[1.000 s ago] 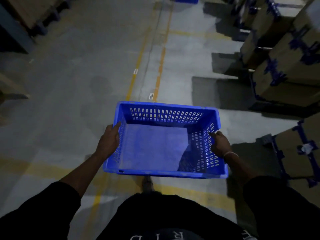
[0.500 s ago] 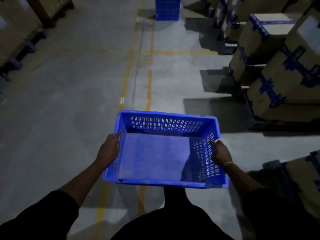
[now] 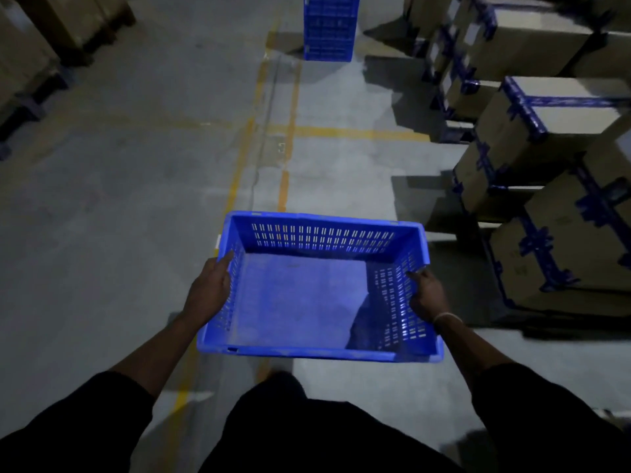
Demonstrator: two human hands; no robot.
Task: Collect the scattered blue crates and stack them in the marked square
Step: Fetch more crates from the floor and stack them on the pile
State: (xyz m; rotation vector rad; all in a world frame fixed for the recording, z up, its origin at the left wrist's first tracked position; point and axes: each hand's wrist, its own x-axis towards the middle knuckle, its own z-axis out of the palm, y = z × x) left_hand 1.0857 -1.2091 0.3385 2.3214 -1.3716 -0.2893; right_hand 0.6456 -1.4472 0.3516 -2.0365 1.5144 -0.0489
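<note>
An empty blue crate (image 3: 300,302) with slotted walls is held level at waist height over the concrete floor. My left hand (image 3: 208,291) grips its left wall. My right hand (image 3: 426,295) grips its right wall, a pale band on the wrist. Far ahead, at the top of the view, a stack of blue crates (image 3: 329,27) stands on the floor beside yellow floor lines (image 3: 355,132); its top is cut off by the frame.
Cardboard boxes bound with blue tape (image 3: 546,131) sit on pallets along the right. More boxes on pallets (image 3: 37,49) line the far left. Between them a grey aisle runs ahead, marked by long yellow stripes (image 3: 239,165).
The view has advanced along the aisle: the far crate stack and the yellow cross line have come closer, and the boxes on the right have slid nearer. Both hands keep the same hold on the crate.
</note>
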